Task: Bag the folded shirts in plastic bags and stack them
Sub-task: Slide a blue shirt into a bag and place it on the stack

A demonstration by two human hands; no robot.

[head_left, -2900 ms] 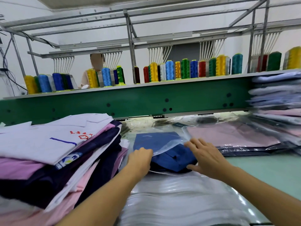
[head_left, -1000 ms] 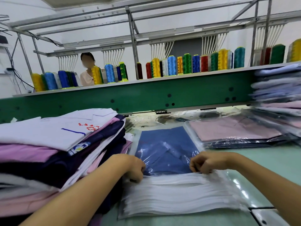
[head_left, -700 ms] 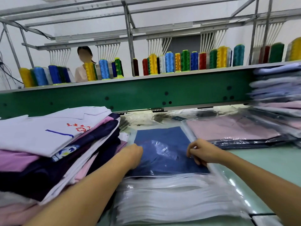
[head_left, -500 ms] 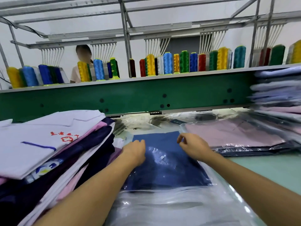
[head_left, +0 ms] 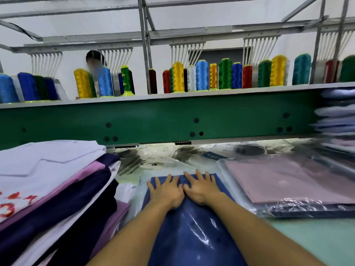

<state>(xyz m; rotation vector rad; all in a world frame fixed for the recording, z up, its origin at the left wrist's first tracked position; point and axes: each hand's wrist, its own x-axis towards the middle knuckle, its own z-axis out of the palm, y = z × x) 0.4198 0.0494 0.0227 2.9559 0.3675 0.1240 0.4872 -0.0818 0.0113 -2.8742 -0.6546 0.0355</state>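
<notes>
A folded blue shirt (head_left: 192, 235) lies inside a clear plastic bag (head_left: 141, 191) in front of me. My left hand (head_left: 166, 191) and my right hand (head_left: 201, 187) lie side by side on the far end of the bagged shirt, fingers spread flat and pressing down on it. A tall pile of unbagged folded shirts (head_left: 53, 189), white, pink and navy, stands at the left. To the right, bagged pink and navy shirts (head_left: 292, 187) lie in a low stack.
A green machine beam (head_left: 172, 120) crosses the back, with thread cones (head_left: 201, 75) on the shelf above. More bagged shirts (head_left: 340, 120) are piled high at the far right. A person (head_left: 95, 60) stands behind the cones. Loose plastic bags (head_left: 172, 154) lie under the beam.
Both hands slid forward from the near edge of the bag to its far end and flattened out. The shirt went fully into the bag. The camera leaned in closer.
</notes>
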